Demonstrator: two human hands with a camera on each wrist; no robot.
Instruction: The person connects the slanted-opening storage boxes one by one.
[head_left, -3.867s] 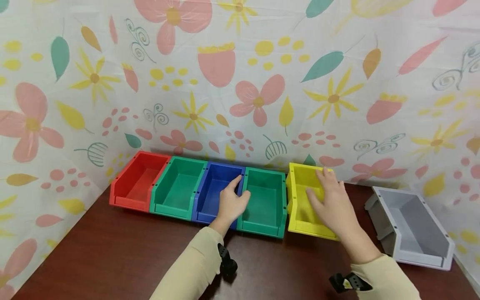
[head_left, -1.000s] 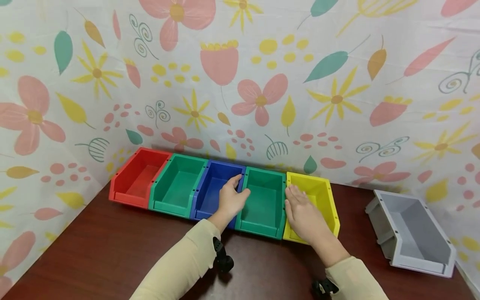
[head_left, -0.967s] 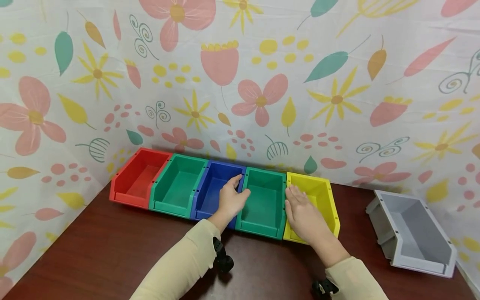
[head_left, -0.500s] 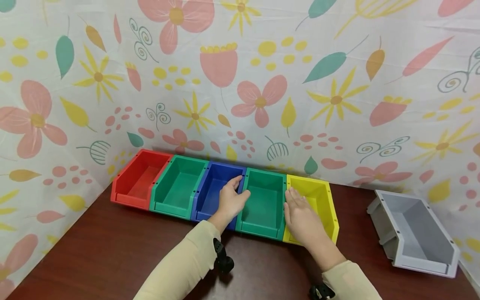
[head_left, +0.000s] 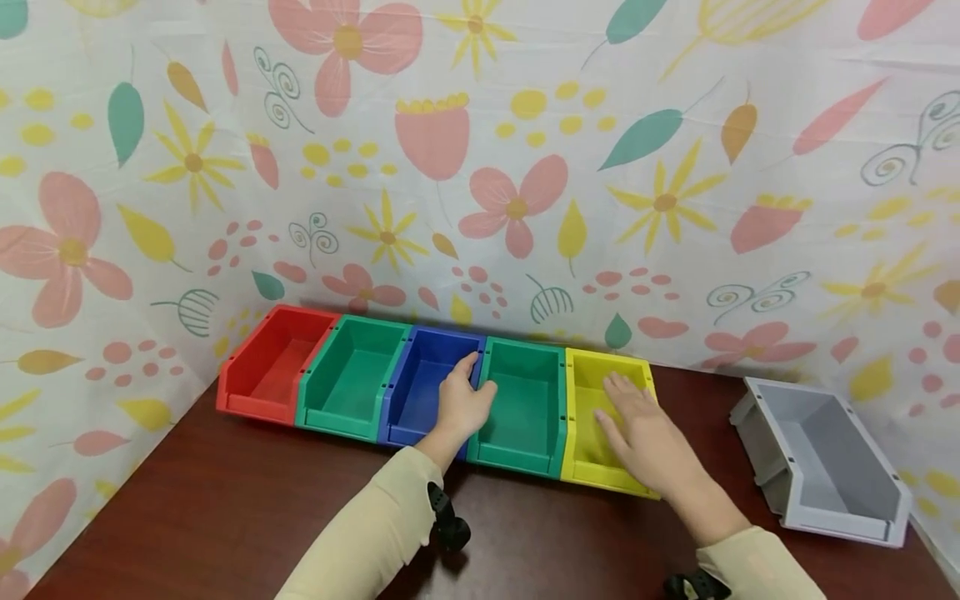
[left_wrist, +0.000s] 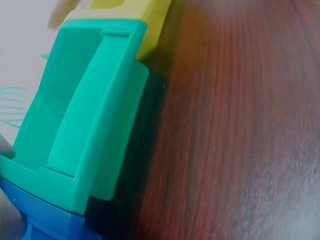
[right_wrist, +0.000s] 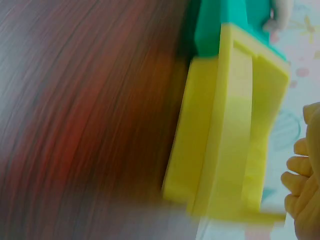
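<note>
My left hand [head_left: 460, 402] pinches the adjoining walls of the blue bin [head_left: 425, 387] and the right-hand green bin [head_left: 517, 417]. Its thumb is on the green side and its fingers are on the blue side. Just right of that green bin, the yellow bin [head_left: 585, 433] stands flush against it. Over the yellow bin hovers my right hand [head_left: 651, 437], fingers extended and spread from the thumb, holding nothing. In the right wrist view the hand appears apart from the yellow bin [right_wrist: 235, 135], which is blurred there.
At the row's left end are a red bin [head_left: 281, 367] and another green bin [head_left: 356, 375]. A grey bin [head_left: 840, 458] stands apart on the right, turned at an angle. All sit on a dark wood table [head_left: 187, 508] before a flower-patterned cloth [head_left: 517, 108].
Earlier the yellow bin stood slightly apart from the green one; it then came flush. Since half a second ago, my right hand has moved right, off the yellow bin's left wall. My left hand stays.
</note>
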